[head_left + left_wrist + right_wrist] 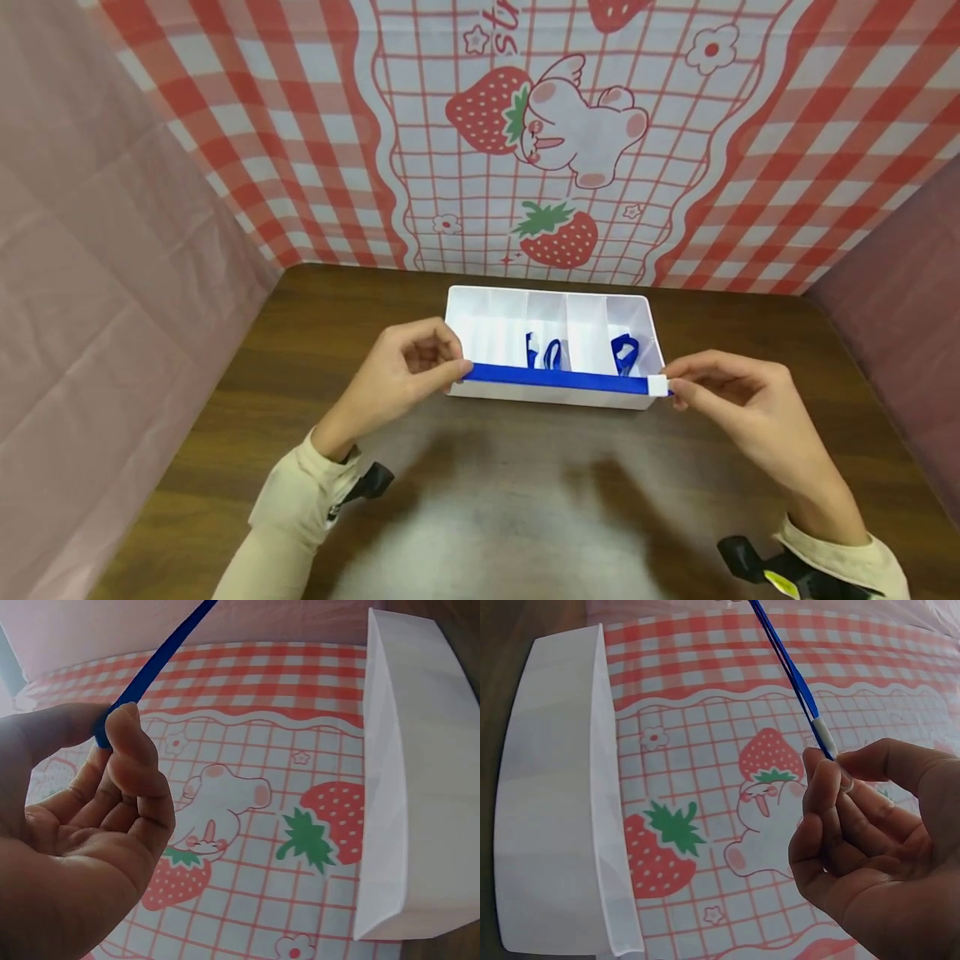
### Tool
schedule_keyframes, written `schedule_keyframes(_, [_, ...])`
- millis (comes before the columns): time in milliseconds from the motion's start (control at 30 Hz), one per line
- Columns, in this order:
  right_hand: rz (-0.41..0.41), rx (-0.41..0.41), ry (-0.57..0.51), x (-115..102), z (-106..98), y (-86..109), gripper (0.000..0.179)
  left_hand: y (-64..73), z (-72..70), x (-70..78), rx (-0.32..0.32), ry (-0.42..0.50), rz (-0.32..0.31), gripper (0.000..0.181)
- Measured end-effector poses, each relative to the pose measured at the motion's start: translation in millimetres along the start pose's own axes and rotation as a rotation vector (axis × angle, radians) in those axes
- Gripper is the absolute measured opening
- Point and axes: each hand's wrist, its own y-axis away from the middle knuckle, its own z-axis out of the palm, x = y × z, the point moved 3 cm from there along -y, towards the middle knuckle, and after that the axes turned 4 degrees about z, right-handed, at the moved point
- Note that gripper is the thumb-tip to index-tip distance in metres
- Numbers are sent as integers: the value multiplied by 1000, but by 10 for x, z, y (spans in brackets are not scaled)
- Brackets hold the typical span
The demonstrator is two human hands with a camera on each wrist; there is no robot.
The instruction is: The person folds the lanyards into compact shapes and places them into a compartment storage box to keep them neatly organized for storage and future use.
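A flat blue strap (555,377) with a white plastic piece (657,385) near its right end is stretched level between both hands. My left hand (397,375) pinches the left end between thumb and forefinger. At the other end, the thumb and fingers of my right hand (757,408) pinch the strap just beyond the white piece. The right wrist view shows the blue strap (791,679) doubled, its layers slightly apart. Behind it, in the head view, stands a white divided box (471,321). Small blue loops (624,354) lie in its right-end compartment, and more blue pieces (552,354) in a middle one.
The box rests on a brown wooden table (525,492) near its back. A red-and-white strawberry-print cloth (450,167) hangs behind the table. Pink cloth (120,250) hangs at the left, and another (907,317) at the right.
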Motion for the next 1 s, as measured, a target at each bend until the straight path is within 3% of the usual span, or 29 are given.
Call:
schedule_keyframes(167, [-2,-33,-31,70,71,15,13,87,-21,-76,-15,-9,-30,10])
schedule_keyframes(267, [-5,-57,-57,115,126,15,13,112,-41,-127,-63,8,-25,7])
schedule_keyframes(500, [20,-74,-87,197,231,11,14,152,-114,-174,-357,139,-16,14])
schedule_keyframes(600, [32,-81,-92,224,255,15,14,176,-138,-168,-412,211,-42,16])
schedule_keyframes(733, [53,-87,-80,278,270,24,13,219,-143,-152,-408,259,-64,21])
schedule_keyframes(833, [59,-101,-82,317,279,26,12,236,-117,-152,-386,244,-53,19])
schedule_keyframes(1000, [48,-132,-95,348,297,4,12,208,-78,-157,-336,213,33,15])
